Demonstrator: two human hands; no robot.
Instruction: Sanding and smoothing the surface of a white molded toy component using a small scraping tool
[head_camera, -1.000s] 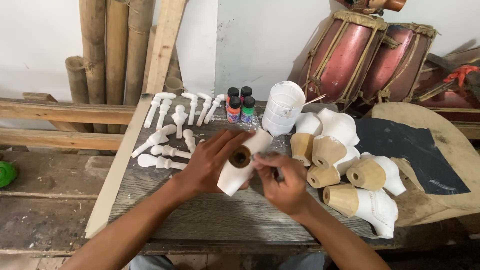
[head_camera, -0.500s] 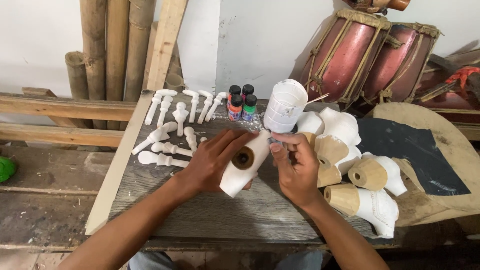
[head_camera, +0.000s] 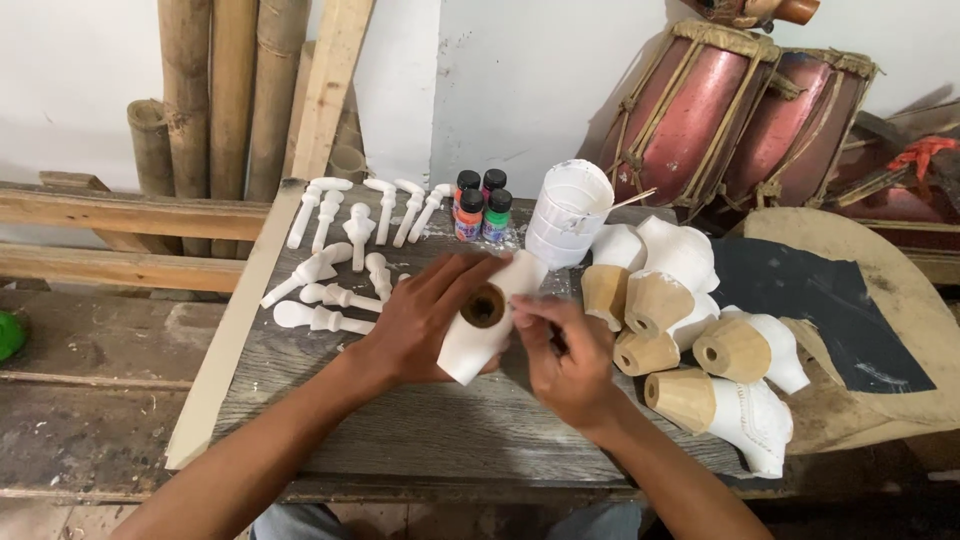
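My left hand grips a white-painted wooden piece with a round bare-wood hole facing me, holding it just above the grey plank tabletop. My right hand is beside it on the right. Its fingers are pinched on a small dark brush, and the fingertips touch the piece's upper right edge. A white paint tub with a stick in it stands just behind.
Several white turned pegs lie at the left of the table. Small paint bottles stand at the back. Similar white and bare-wood pieces pile at the right, next to a dark sheet. Two red drums and bamboo poles line the wall.
My right hand went up toward the white tub half a second ago and has come back down to the piece. My left hand has kept holding the piece.
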